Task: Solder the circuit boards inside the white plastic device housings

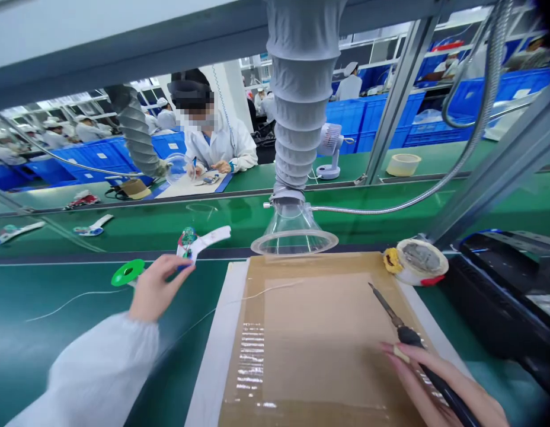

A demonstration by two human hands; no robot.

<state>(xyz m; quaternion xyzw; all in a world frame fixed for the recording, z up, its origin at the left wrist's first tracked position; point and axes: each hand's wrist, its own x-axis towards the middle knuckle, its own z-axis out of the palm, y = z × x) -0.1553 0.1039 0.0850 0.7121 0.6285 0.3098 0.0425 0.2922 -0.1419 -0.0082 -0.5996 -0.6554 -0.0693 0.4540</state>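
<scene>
Between the thumb and fingers of my left hand (156,289) is a white curved plastic part (214,236) with a small green circuit board and wires at its near end. It is held up over the conveyor's near edge. My right hand (441,379) grips a black soldering iron (411,337), whose metal tip points up and left above the cardboard work mat (319,332). A pale band covers one right fingertip. Near my left wrist is a green solder spool (128,272), and thin wire trails across the table and mat.
A clear fume hood (297,231) hangs over the mat's far edge. To the right are a tape roll with a yellow sponge (393,261) and a black box (501,296). Similar white parts (95,226) lie on the green conveyor (239,216). A co-worker (213,136) sits opposite.
</scene>
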